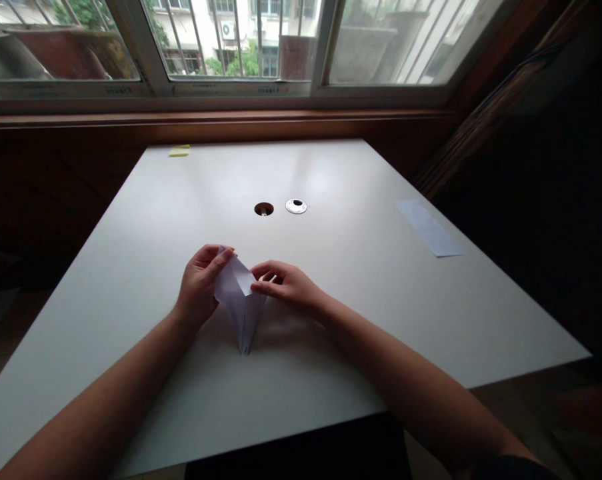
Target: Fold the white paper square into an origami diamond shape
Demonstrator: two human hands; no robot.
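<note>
A folded sheet of white paper (pixel 245 310) is held between my two hands above the white table, its narrow pointed end directed down towards me. My left hand (pixel 201 280) pinches its upper left corner between thumb and fingers. On the other side, my right hand (pixel 285 283) grips the right edge of a folded flap with thumb and forefinger. Several creases and layers show along the paper's lower part. Some fingers of the left hand are hidden behind the paper.
The white table (pixel 341 367) has a round cable hole (pixel 263 209) and, beside it, a metallic ring-shaped cover (pixel 296 207). A strip of paper (pixel 428 229) lies at the right. Yellow sticky notes (pixel 179 151) sit at the far left edge. Behind stands a barred window (pixel 241 40).
</note>
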